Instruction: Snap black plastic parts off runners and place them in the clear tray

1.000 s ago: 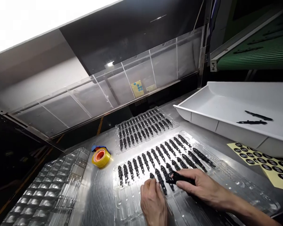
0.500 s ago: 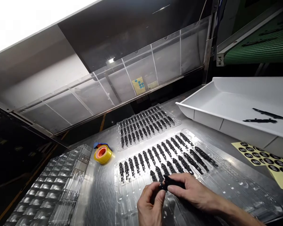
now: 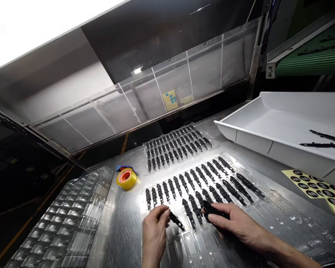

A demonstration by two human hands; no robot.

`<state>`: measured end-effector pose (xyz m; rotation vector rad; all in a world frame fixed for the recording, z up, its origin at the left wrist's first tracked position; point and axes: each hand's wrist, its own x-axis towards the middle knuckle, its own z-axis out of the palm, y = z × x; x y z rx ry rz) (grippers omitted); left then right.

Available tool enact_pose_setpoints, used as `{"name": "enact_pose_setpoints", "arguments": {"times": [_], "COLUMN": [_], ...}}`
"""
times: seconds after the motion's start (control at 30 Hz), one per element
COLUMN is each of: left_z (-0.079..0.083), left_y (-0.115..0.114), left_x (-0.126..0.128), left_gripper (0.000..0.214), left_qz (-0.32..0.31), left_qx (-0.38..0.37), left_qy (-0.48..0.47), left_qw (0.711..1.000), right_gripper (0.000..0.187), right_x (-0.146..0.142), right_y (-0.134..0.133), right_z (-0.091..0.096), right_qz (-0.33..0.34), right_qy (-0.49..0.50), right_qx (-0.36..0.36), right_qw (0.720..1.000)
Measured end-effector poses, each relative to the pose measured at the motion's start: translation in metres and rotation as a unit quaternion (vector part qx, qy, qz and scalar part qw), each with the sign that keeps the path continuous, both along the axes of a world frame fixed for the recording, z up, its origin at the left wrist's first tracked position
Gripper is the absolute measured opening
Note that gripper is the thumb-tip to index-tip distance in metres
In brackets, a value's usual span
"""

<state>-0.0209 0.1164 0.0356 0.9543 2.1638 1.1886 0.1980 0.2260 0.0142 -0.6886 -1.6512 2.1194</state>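
My left hand [image 3: 155,231] pinches one end of a slim black plastic part [image 3: 176,220], tilted low over the near clear blister tray [image 3: 192,240]. Over the same tray, my right hand [image 3: 236,223] is closed around more dark parts [image 3: 213,210] that stick out past its fingertips; how many it holds is hidden. Two rows of like black parts [image 3: 209,173] lie in the tray's slots. The slots nearest me show bare plastic. A second clear tray [image 3: 145,169] behind it carries several rows of the same parts.
Yellow tape [image 3: 127,178] sits left of the trays, beside a stack of clear trays [image 3: 64,212]. On the right stands a white bin [image 3: 245,132] with two black parts [image 3: 319,145], near yellow sticker sheets [image 3: 304,182]. A green conveyor [image 3: 309,61] runs behind.
The hands have moved apart. My left hand has drawn left from the right hand with a single black part between its fingers. The view has shifted slightly.
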Motion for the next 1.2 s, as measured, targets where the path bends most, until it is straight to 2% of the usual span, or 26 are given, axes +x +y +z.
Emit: {"name": "enact_pose_setpoints", "arguments": {"times": [0.1,0.23,0.33,0.5,0.7,0.83,1.0,1.07,1.13,1.2], "left_z": [0.002,-0.006,-0.016,-0.023,-0.022,-0.027,-0.027,-0.024,-0.019,-0.013], "left_y": [0.026,0.044,0.044,0.036,0.028,0.028,0.029,0.027,0.023,0.017], "left_x": [-0.001,0.008,0.014,0.019,0.019,0.023,0.024,0.025,0.028,0.034], "left_gripper": [0.024,0.028,0.043,0.030,0.035,0.036,0.034,0.034,0.033,0.037], "left_qz": [-0.066,-0.085,-0.069,-0.070,-0.066,-0.070,-0.073,-0.070,-0.075,-0.090], "left_qx": [-0.037,-0.067,-0.091,-0.118,-0.131,-0.138,-0.145,-0.130,-0.085,-0.021], "left_qy": [0.069,0.158,0.222,0.285,0.322,0.336,0.333,0.314,0.222,0.063], "left_qw": [0.995,0.981,0.968,0.949,0.935,0.929,0.929,0.938,0.969,0.994], "right_gripper": [0.040,0.041,0.043,0.052,0.056,0.053,0.055,0.058,0.060,0.061], "right_x": [0.005,0.015,0.019,0.014,-0.004,-0.012,-0.014,-0.015,-0.017,-0.018], "right_y": [-0.001,0.002,0.004,0.004,0.001,-0.002,-0.002,-0.001,-0.001,-0.002], "right_z": [0.003,0.002,0.002,0.010,0.011,0.011,0.012,0.010,0.007,0.004], "right_qz": [-0.009,-0.035,-0.048,-0.051,-0.009,-0.004,-0.005,-0.009,-0.009,-0.003], "right_qy": [-0.008,-0.031,-0.029,-0.046,-0.004,0.009,0.012,0.016,0.018,0.013], "right_qx": [0.009,0.027,0.031,0.007,-0.038,-0.038,-0.034,-0.034,-0.029,-0.020], "right_qw": [1.000,0.999,0.998,0.998,0.999,0.999,0.999,0.999,0.999,1.000]}}
